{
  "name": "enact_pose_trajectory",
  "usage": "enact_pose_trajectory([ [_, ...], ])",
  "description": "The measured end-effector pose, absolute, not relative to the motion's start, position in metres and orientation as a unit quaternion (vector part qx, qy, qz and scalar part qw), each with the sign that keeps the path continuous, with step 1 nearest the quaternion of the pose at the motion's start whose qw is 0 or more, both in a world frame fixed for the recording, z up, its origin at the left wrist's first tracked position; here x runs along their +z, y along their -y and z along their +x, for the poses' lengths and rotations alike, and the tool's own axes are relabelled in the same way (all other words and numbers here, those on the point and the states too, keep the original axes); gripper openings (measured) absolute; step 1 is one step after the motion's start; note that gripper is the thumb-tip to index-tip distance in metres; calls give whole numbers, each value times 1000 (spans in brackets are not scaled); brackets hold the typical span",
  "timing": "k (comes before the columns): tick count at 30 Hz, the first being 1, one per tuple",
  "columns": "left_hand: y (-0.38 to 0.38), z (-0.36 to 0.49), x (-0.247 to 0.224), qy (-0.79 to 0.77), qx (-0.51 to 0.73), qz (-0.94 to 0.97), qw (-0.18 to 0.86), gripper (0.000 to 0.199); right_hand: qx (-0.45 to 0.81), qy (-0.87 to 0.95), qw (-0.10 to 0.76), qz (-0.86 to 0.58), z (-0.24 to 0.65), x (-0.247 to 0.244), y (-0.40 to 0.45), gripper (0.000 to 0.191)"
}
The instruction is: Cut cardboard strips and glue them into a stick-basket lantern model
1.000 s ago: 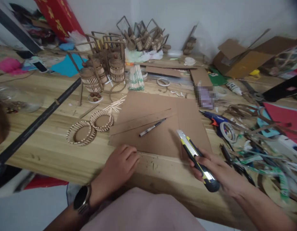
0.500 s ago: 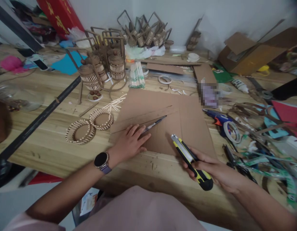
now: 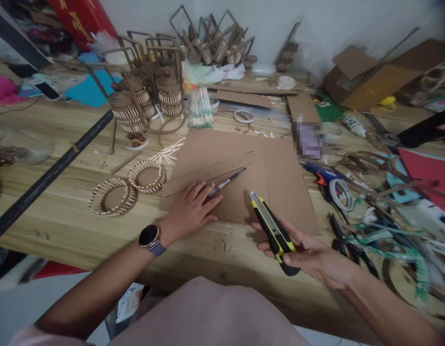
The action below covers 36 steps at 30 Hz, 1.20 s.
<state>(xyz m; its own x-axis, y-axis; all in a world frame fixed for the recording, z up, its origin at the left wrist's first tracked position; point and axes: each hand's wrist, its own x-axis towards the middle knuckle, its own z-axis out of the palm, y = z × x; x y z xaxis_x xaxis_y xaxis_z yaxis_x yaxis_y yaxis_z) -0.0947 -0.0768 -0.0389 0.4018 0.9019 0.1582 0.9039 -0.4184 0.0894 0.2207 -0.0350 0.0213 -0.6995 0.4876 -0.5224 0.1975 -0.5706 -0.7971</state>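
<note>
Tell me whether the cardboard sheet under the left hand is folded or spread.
Spread: the cardboard sheet lies flat on the table, its broad face showing, with the left hand and a pen on top.

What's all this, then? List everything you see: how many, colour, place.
Table: one, pale wood, across the view
Cardboard sheet: one, brown, mid-table
Pen: one, dark and clear, on the sheet
Utility knife: one, yellow and black, in right hand
Round frames: two, brown and cream, left
Loose sticks: several, cream, behind the frames
Lidded baskets: several, brown and cream, back left
Small baskets: heaped, same colours, by the wall
Glue gun: one, blue and orange, right
Cardboard box: one, brown, back right
Strips: too tangled to count, mixed, right
Watch: one, dark face, left wrist
Left hand: one, bare, spread on the sheet
Right hand: one, bare, gripping the knife
</note>
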Motion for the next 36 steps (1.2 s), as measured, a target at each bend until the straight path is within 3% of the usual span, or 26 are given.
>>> enact_pose_trajectory([
  [5,76,-97,-41,537,-110,-836,7,58,801,432,129,-393,221,14,55,72],
  [13,74,-100,-37,599,-72,-797,7,84,772,425,209,-425,222,0,64,42],
  [33,63,-106,-30,572,-47,-818,-29,87,704,496,154,-485,215,15,54,54],
  [36,61,-102,-24,585,-69,-807,-26,80,672,507,173,-511,217,24,46,53],
])
